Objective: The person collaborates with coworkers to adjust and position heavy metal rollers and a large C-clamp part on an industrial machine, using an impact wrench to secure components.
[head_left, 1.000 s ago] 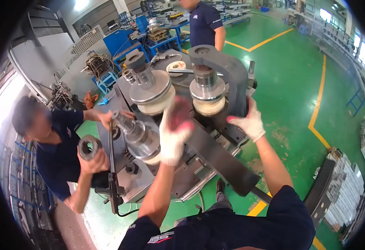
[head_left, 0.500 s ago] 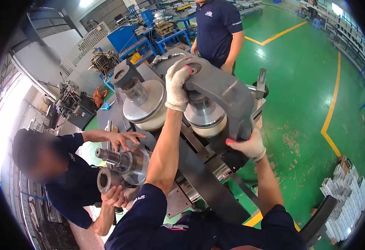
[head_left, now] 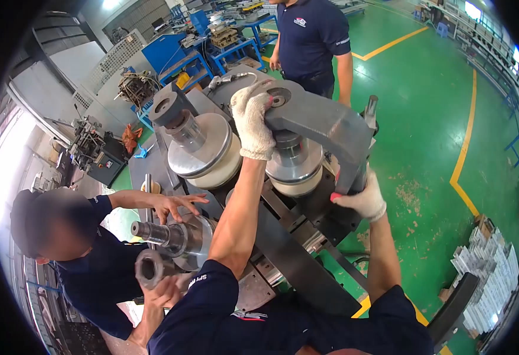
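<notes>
- Fingers (head_left: 252,100) of the left hand (head_left: 253,124), in a white knitted glove, are curled shut over the top end of the grey bracket (head_left: 324,127), right beside its round boss (head_left: 280,96).
- Fingers (head_left: 345,198) of the right hand (head_left: 363,198), in a matching glove with red tips, are clamped on the bracket's lower leg, where it drops toward the machine bed (head_left: 295,248).
- Between the two grips the grey bracket arches from the left fingers down to the right ones.
- Just below the left fingers, under the bracket, sits a steel-and-cream roller (head_left: 295,168) on its spindle.
- On the outer side of the left wrist stands a second roller (head_left: 203,151) with a dark grey cap (head_left: 165,106) on top.
- Below the left forearm, a co-worker's bare hand (head_left: 173,204) is spread open above a steel shaft (head_left: 159,232).
- That co-worker's other hand (head_left: 165,290) holds a dark ring (head_left: 149,267) just under the shaft's end.
- Beyond the left fingers, another person in a dark blue shirt (head_left: 313,32) stands on the green floor (head_left: 425,106), close behind the machine.
- Out past the right fingers a yellow line (head_left: 466,142) runs across the floor, and stacked metal pieces (head_left: 490,278) lie lower down, well apart from the hand.
</notes>
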`<action>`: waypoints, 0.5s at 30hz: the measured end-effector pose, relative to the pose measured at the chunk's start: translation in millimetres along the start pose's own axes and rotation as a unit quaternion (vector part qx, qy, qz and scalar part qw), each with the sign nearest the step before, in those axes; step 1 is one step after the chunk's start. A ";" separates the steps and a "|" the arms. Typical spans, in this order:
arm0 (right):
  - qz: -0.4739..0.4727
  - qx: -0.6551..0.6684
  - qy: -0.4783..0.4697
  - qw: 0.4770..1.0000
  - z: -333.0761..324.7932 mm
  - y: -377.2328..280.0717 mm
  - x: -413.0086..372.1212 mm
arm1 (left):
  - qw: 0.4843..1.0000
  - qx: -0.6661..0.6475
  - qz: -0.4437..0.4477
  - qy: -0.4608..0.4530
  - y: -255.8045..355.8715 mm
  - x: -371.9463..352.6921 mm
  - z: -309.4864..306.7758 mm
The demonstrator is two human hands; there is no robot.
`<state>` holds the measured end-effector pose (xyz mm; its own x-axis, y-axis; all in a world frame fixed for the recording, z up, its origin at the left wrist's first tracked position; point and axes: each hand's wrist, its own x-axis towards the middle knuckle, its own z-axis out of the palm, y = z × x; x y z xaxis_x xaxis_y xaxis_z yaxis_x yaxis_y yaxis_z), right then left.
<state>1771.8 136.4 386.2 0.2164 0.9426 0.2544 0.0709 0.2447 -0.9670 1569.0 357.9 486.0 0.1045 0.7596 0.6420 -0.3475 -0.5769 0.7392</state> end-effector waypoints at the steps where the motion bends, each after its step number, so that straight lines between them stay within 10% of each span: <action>1: -0.004 0.016 0.024 1.000 10.6 -4.2 -6.6 | 1.000 -0.005 0.003 0.000 1.1 0.3 0.0; 4: -0.070 -0.082 0.091 0.990 36.6 2.0 -28.5 | 0.975 -0.168 -0.144 0.010 24.0 0.8 8.1; 11: 0.080 -0.037 -0.016 0.996 -3.0 6.1 -0.8 | 0.998 0.062 0.016 0.004 16.1 -3.0 3.5; 15: -0.029 -0.047 0.040 0.998 32.2 2.7 -20.7 | 0.981 -0.134 -0.140 -0.011 35.3 5.6 8.0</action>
<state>1736.2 124.9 377.9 0.2864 0.9052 0.3140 0.1760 0.2724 -0.9459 1564.8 339.4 517.3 0.2498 0.8690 0.4271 -0.5336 -0.2445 0.8096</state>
